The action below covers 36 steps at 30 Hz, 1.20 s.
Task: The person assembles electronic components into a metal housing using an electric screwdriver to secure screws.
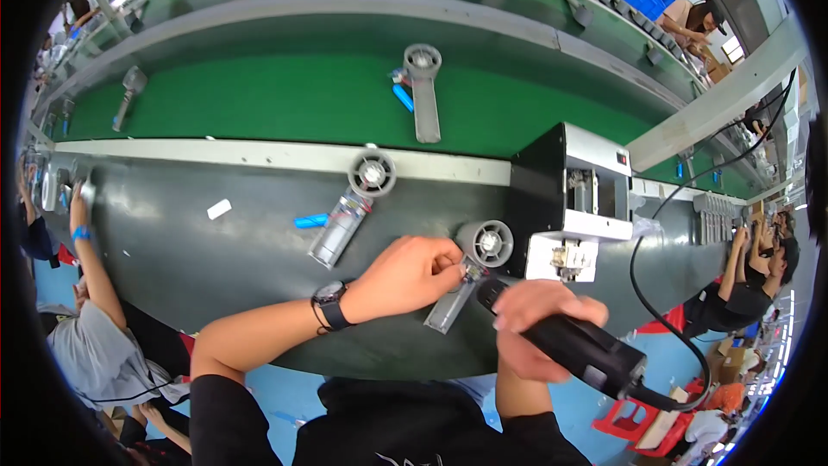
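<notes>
On the dark work table lies a grey handheld fan (446,309), its round head pointing away from me and its handle opened to bare the parts inside. My left hand (410,272), fingers curled and pinched, grips it at the neck beside the small circuit parts; the fingertips partly hide what they hold. A black corded electric screwdriver (595,352) is in my right hand (536,319), tilted so its front end points at the neck of that fan. Left of it rests a second opened fan (341,229), with a blue cylindrical battery (311,221) beside its handle.
A black-and-white machine (539,168) stands right of the fan. Beyond the pale rail (285,155) runs a green conveyor belt (285,103) carrying more fans (424,108). A small white piece (220,209) lies on the table. The screwdriver's cable (634,272) loops at right; people work on both sides.
</notes>
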Available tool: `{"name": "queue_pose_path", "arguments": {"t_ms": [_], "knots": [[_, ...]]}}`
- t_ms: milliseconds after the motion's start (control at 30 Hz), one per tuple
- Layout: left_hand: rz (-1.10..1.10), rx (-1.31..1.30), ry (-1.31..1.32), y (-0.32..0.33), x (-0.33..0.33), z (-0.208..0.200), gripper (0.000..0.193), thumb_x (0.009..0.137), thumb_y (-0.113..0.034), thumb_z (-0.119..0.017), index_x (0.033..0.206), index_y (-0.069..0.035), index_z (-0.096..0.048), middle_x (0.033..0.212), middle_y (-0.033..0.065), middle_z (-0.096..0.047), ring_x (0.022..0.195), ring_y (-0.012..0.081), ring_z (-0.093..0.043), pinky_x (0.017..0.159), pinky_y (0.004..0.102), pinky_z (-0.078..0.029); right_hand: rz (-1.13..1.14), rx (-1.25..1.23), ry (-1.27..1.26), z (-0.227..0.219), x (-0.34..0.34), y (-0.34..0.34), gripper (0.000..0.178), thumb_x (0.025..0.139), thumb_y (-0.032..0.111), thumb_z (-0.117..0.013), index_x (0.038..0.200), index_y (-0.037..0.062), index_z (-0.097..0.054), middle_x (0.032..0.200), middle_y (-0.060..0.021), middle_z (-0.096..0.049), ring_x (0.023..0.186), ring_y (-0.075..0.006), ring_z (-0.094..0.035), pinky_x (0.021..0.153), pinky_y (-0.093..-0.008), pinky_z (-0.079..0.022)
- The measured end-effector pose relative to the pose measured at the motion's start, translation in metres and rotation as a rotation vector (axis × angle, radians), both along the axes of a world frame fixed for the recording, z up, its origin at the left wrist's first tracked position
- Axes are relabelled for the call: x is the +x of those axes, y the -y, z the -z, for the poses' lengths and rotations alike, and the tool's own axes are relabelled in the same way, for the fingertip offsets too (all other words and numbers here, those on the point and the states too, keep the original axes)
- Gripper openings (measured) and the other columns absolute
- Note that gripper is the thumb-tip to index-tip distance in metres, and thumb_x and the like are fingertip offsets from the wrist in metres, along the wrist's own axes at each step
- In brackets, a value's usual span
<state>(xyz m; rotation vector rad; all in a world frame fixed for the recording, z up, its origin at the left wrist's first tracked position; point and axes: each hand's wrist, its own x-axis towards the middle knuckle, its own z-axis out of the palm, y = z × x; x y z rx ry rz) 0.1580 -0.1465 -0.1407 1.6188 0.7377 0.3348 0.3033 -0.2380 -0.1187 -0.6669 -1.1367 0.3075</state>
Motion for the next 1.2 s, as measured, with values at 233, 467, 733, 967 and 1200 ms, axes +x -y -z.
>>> {"name": "queue_pose_path", "arguments": {"t_ms": [233,467,733,967,1200], "knots": [[-0.26,0.095,-0.083,-0.077,-0.041,-0.08,0.016,0.092,-0.012,-0.066,0.101,0.001,-0.065,0.085,0.003,-0.069,0.078,0.0057,-0.06,0.067,0.0245,-0.049,0.071,0.139,-0.337,-0.049,0.022,0.035,0.056,0.1,0.051,-0.047,0.126,0.0028,-0.037,0.07,-0.0054,-0.046,0.048,-0.0135,-0.048,0.05,-0.0267,-0.044],[-0.575,0.301,0.042,-0.216,-0.123,0.036,0.018,0.089,-0.012,-0.067,0.098,0.003,-0.068,0.084,0.0085,-0.071,0.075,0.0132,-0.065,0.069,0.0283,-0.051,-0.047,0.066,-0.459,-0.024,0.023,0.043,0.054,0.101,0.051,-0.045,0.125,0.0026,-0.038,0.069,-0.0071,-0.048,0.045,-0.0146,-0.046,0.047,-0.0289,-0.044],[-0.457,1.166,-0.089,-0.191,-0.032,0.009,0.044,0.083,-0.022,-0.071,0.119,-0.001,-0.057,0.112,0.0205,-0.062,0.109,0.0377,-0.058,0.094,0.0449,-0.047,-0.002,0.002,-0.52,-0.015,0.027,0.051,0.058,0.099,0.057,-0.044,0.12,0.0031,-0.035,0.067,-0.0081,-0.051,0.044,-0.0177,-0.051,0.045,-0.0311,-0.048],[-0.545,0.778,-0.52,-0.201,-0.01,0.027,0.053,0.076,-0.028,-0.07,0.121,-0.002,-0.058,0.079,0.0144,-0.07,0.083,0.0323,-0.07,0.074,0.0448,-0.054,-0.102,-0.081,-0.523,-0.01,0.013,0.051,0.058,0.097,0.058,-0.049,0.118,0.0058,-0.036,0.066,-0.0081,-0.053,0.044,-0.0188,-0.052,0.047,-0.033,-0.049],[-0.502,0.973,-0.322,-0.207,-0.024,0.03,0.028,0.081,-0.028,-0.066,0.076,-0.001,-0.073,0.079,0.0191,-0.067,0.078,0.0371,-0.065,0.073,0.0437,-0.052,-0.103,-0.172,-0.482,-0.013,0.002,0.042,0.055,0.1,0.057,-0.038,0.116,0.0045,-0.035,0.063,-0.0053,-0.046,0.041,-0.0159,-0.046,0.041,-0.0299,-0.044]]}}
